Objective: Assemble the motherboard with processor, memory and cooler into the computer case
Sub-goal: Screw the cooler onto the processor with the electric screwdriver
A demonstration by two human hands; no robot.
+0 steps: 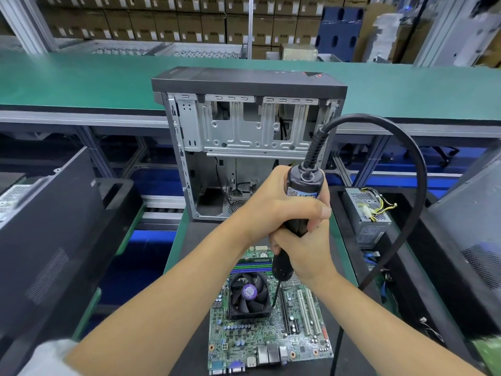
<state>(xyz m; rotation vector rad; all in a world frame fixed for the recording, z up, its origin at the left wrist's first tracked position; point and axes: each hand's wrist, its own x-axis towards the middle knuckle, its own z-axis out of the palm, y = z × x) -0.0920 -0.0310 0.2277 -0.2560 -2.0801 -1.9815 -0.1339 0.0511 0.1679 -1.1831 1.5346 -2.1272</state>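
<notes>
Black cylindrical electric screwdriver [301, 196], gripped by both hands' curled fingers [282, 207], above ribbed cooler [249, 297].

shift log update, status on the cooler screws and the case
Left hand and right hand both grip electric screwdriver, bit at cooler corner. Motherboard on bench, not in computer case. Nothing in the way.

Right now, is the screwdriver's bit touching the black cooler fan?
Cannot tell. In the head view the electric screwdriver's bit ends at the black cooler fan corner, contact unclear.
</notes>
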